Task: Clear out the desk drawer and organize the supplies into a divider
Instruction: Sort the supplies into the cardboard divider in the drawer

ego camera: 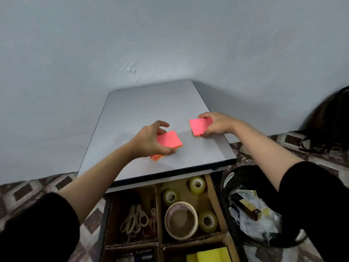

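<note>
Two pink sticky-note pads lie on the grey desk top (147, 103). My left hand (149, 140) grips the left pad (170, 139) by its near and far edges. My right hand (217, 125) grips the right pad (199, 126) from its right side. Below the desk edge the drawer stands open with a cardboard divider (158, 205) inside. One compartment holds scissors (136, 220), another holds several tape rolls (181, 220), and a front compartment holds yellow sticky notes (209, 255).
A black bin (251, 208) lined with a bag and full of paper scraps stands right of the drawer. A dark bag (332, 120) rests on the patterned floor at far right. The grey wall rises just behind the desk. Pens lie in the divider's front left compartment (137, 257).
</note>
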Available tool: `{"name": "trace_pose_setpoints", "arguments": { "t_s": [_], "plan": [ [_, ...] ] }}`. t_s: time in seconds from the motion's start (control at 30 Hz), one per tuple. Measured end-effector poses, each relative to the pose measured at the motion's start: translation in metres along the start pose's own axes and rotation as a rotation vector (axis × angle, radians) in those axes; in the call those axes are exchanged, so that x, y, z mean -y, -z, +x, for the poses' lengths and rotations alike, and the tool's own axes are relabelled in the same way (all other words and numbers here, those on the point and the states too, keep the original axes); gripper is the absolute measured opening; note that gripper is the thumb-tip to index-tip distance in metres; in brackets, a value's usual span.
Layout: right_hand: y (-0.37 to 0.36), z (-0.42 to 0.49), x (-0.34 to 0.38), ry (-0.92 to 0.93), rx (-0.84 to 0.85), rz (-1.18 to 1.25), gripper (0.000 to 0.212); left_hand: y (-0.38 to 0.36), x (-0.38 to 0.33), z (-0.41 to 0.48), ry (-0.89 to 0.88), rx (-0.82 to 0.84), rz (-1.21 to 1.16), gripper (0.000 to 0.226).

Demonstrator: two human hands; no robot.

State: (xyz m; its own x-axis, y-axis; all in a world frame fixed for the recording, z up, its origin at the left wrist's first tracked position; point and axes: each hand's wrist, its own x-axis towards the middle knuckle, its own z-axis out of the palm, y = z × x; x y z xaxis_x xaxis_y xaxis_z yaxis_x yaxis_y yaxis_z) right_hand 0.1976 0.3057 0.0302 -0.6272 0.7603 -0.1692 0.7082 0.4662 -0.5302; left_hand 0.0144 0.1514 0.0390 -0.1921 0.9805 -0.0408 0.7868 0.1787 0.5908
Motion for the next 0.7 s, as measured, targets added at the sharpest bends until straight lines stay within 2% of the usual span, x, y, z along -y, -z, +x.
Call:
{"name": "trace_pose_setpoints", "arguments": {
  "t_s": [0.2, 0.57, 0.7],
  "plan": [
    [0.005, 0.004, -0.002, -0.017, -0.019, -0.08, 0.087, -0.007, 0.0, -0.012, -0.021, -0.012, -0.108, 0.076],
    [-0.021, -0.01, 0.007, 0.022, -0.275, -0.31, 0.083, -0.015, 0.001, -0.026, 0.015, -0.023, -0.263, 0.067],
    [-0.03, -0.031, 0.011, 0.044, -0.336, -0.145, 0.078, -0.015, 0.0, -0.038, -0.002, -0.011, -0.301, 0.062]
  ]
}}
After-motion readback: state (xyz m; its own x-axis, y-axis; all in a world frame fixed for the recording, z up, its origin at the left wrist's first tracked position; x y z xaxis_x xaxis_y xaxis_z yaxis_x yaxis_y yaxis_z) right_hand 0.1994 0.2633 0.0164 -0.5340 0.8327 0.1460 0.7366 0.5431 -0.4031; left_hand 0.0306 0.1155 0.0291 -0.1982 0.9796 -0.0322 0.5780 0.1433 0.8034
